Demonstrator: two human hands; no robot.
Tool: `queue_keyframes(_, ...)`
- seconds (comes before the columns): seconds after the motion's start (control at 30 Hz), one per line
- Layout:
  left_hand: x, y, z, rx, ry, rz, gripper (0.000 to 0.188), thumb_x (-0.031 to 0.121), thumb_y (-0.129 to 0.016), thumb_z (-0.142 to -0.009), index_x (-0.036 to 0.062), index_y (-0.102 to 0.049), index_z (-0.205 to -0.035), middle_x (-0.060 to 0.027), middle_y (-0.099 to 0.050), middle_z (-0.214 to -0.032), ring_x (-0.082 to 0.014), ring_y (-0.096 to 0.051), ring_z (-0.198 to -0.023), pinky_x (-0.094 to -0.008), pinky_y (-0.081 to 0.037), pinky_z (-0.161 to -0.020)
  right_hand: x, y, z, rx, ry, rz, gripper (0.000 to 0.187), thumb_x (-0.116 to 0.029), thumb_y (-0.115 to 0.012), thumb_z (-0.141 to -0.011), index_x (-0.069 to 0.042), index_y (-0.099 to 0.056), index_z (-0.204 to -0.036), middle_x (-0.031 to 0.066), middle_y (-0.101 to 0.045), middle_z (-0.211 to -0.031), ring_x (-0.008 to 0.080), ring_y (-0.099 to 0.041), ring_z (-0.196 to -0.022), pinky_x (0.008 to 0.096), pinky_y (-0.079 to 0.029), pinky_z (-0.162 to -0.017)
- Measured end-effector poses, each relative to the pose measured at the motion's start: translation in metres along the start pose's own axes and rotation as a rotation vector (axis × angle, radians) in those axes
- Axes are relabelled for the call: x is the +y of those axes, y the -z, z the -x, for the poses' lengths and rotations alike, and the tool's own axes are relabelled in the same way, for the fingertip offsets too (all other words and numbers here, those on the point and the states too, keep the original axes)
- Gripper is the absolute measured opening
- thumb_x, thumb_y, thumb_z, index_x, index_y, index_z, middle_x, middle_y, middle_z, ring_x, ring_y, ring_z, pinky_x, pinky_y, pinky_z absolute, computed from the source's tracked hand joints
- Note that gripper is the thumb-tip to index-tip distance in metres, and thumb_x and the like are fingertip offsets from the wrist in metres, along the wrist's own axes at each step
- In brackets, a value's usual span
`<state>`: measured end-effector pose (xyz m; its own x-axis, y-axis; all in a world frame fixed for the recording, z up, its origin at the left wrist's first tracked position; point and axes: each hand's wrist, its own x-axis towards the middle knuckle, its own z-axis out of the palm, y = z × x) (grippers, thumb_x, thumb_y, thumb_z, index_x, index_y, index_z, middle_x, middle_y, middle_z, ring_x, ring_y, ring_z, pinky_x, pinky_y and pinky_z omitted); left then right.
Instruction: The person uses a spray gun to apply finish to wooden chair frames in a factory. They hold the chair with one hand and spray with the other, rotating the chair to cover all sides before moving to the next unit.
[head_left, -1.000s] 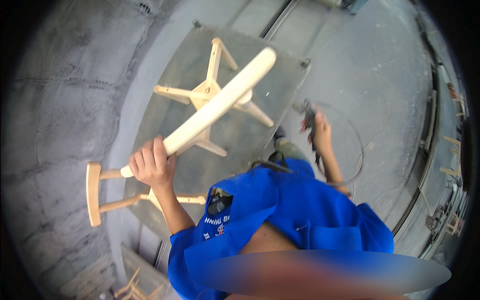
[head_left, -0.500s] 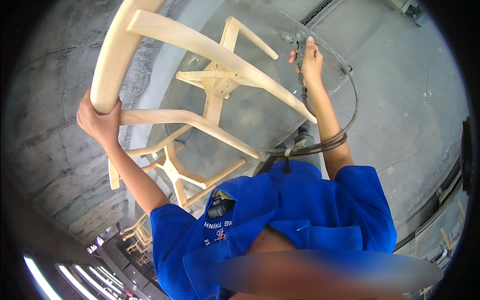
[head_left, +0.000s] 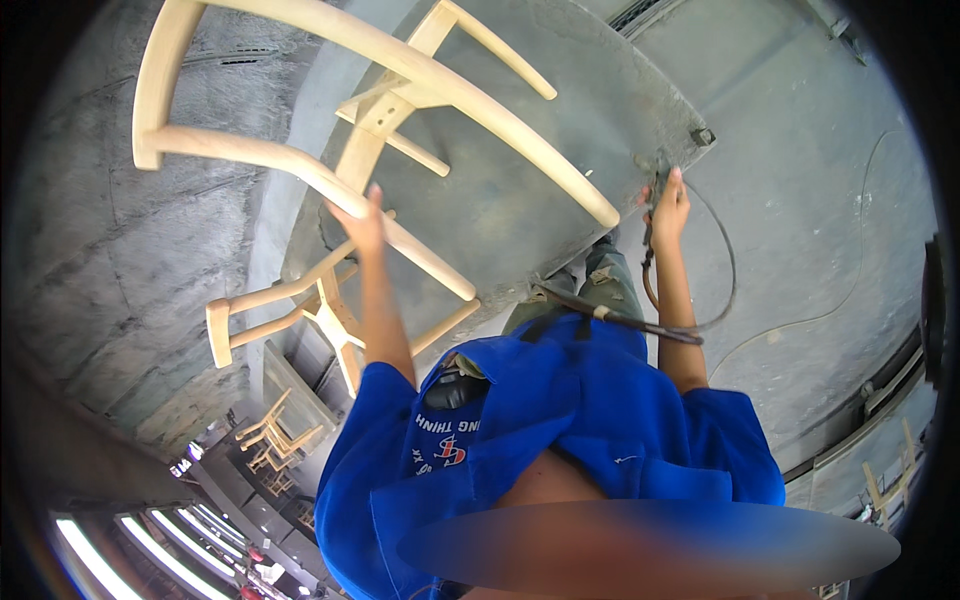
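A pale bare-wood chair frame [head_left: 530, 130] with long curved legs and a cross-braced middle stands tilted in front of me. My left hand [head_left: 362, 222] is closed around its nearer leg, partway along, a little smeared by motion. Off to the right of the frame, my right hand [head_left: 668, 212] grips a dark spray gun [head_left: 656, 185], its fingers wrapped round the handle. The gun's nozzle end is blurred. From it a dark hose [head_left: 733, 255] loops down past my right forearm.
A second pale chair frame [head_left: 218, 335] stands below left, partly behind my left arm. A grey flat surface [head_left: 480, 200] with a bolted corner lies under the first frame. More chair frames [head_left: 275, 440] stand far left. A thin line [head_left: 860, 230] runs along the floor at right.
My left hand has moved from the frame's far left corner to its nearer leg. The chair frame has shifted left. My right hand has come lower and slightly right with the spray gun.
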<state>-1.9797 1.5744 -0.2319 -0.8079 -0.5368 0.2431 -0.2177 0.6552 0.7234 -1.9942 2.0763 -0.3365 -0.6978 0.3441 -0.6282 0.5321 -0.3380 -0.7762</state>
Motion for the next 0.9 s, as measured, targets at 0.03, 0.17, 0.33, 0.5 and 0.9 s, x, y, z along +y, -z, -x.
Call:
queue_keyframes(0.03,-0.021,-0.013,0.043,0.029,0.374,0.31,0.091,0.018,-0.086,-0.079,-0.0084,-0.031,-0.147,-0.0236,-0.056,-0.125,-0.03,-0.062,-0.112,-0.0377,-0.053,-0.096,0.007,0.012,0.007,-0.006,0.013,0.055,0.063,-0.058,-0.051,-0.1,-0.003,-0.06,-0.128,0.0056,-0.065,-0.074,0.011,-0.061,-0.058,0.023,-0.035,-0.04)
queue_keyframes(0.17,-0.033,-0.029,0.148,0.024,0.582,0.144,0.054,0.004,-0.072,-0.081,-0.0063,-0.043,-0.125,-0.0141,-0.059,-0.093,-0.0196,-0.063,-0.067,-0.0341,-0.057,-0.056,0.029,0.037,0.028,-0.083,0.056,0.327,0.058,-0.055,-0.051,-0.102,-0.005,-0.058,-0.13,0.0043,-0.064,-0.079,0.0102,-0.061,-0.061,0.0226,-0.037,-0.04)
queue_keyframes(0.33,0.025,-0.047,0.13,0.075,0.623,0.348,0.046,0.001,-0.064,-0.08,-0.0057,-0.043,-0.12,-0.0135,-0.057,-0.087,-0.0196,-0.059,-0.056,-0.0323,-0.051,-0.049,0.026,-0.02,0.059,-0.392,0.073,0.416,0.054,-0.04,-0.06,-0.101,-0.01,-0.052,-0.146,0.0019,-0.064,-0.08,0.0068,-0.057,-0.061,0.02,-0.037,-0.044)
queue_keyframes(0.5,0.034,-0.033,0.07,0.077,0.723,0.309,0.037,0.002,-0.063,-0.079,-0.0052,-0.047,-0.11,-0.0118,-0.057,-0.08,-0.0192,-0.058,-0.052,-0.0331,-0.051,-0.048,-0.007,-0.151,0.092,-0.804,0.148,0.129,0.047,-0.028,-0.06,-0.102,-0.011,-0.054,-0.145,0.0011,-0.068,-0.082,0.0029,-0.055,-0.063,0.0183,-0.037,-0.048)
queue_keyframes(0.9,0.018,-0.027,0.042,0.09,0.817,0.398,0.024,0.002,-0.062,-0.078,-0.0022,-0.049,-0.098,-0.0097,-0.056,-0.071,-0.0185,-0.058,-0.05,-0.0337,-0.05,-0.046,0.023,-0.299,0.014,-0.547,0.507,0.166,0.042,-0.027,-0.06,-0.102,-0.006,-0.059,-0.138,0.0011,-0.064,-0.075,0.0069,-0.059,-0.064,0.0228,-0.043,-0.052)
